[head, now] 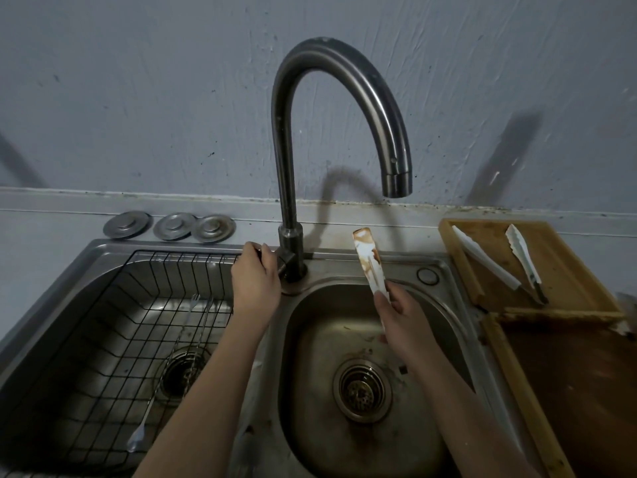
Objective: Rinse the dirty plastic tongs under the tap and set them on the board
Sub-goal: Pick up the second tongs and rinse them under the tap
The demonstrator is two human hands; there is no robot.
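My right hand (401, 320) grips white plastic tongs (369, 262) smeared with brown sauce, tips pointing up over the back rim of the right sink basin (310, 339). The tongs sit below and a little left of the tap spout (397, 182); no water is running. My left hand (255, 281) is closed on the tap handle (281, 260) at the base of the tall curved tap. To the right lies a wooden board (558, 267) with a second pair of white tongs (496, 263) spread open on it.
The left basin holds a black wire rack (113, 339) with a long spoon and a fork in it. Three metal sink plugs (169, 225) lie on the ledge behind. A darker wooden board (586, 391) sits at the front right. The drain strainer (362, 391) is in the right basin.
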